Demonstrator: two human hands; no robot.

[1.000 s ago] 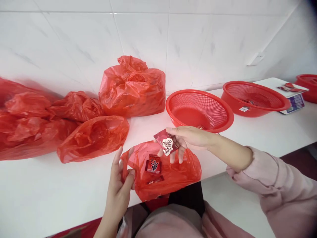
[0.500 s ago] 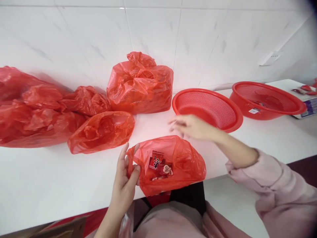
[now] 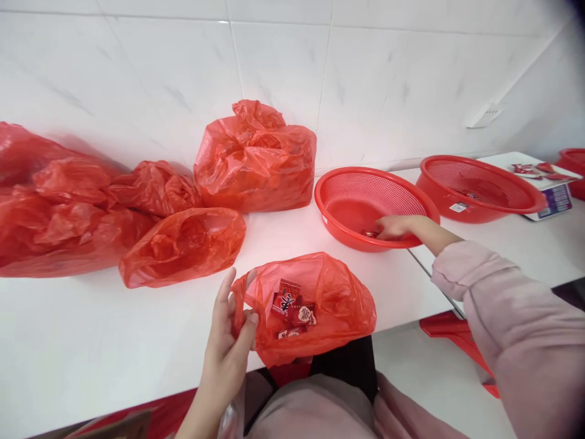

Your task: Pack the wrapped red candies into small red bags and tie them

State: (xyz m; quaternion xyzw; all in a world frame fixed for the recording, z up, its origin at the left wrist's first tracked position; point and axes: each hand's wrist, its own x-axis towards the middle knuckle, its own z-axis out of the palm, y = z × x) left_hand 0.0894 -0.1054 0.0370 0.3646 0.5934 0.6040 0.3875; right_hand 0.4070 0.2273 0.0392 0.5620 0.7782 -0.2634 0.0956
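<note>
My left hand (image 3: pixel 233 332) grips the left edge of a red plastic bag (image 3: pixel 338 335), thumb outside and fingers partly behind the film. The bag's mouth is spread open toward me near the table's front edge. Several small red printed packets (image 3: pixel 292 308) lie inside it, some with Chinese characters. Down inside a red perforated plastic basket (image 3: pixel 345 183) is my right hand (image 3: pixel 393 227), its fingers closed at a few small dark red packets (image 3: pixel 370 233) on the bottom. The fingertips are partly hidden by the packets and the hand itself.
Left of the bag lies another open red bag (image 3: pixel 183 247). Bunched red bags (image 3: pixel 59 225) and a full red bag (image 3: pixel 256 171) stand along the tiled wall. A second basket (image 3: pixel 479 189) and a scale (image 3: pixel 548 204) bearing packets are at right. Below is a red stool (image 3: pixel 450 332).
My right hand has moved from above the bag rightward and down into the nearer basket, onto the packets. My left hand keeps holding the bag's edge. The view has shifted slightly right.
</note>
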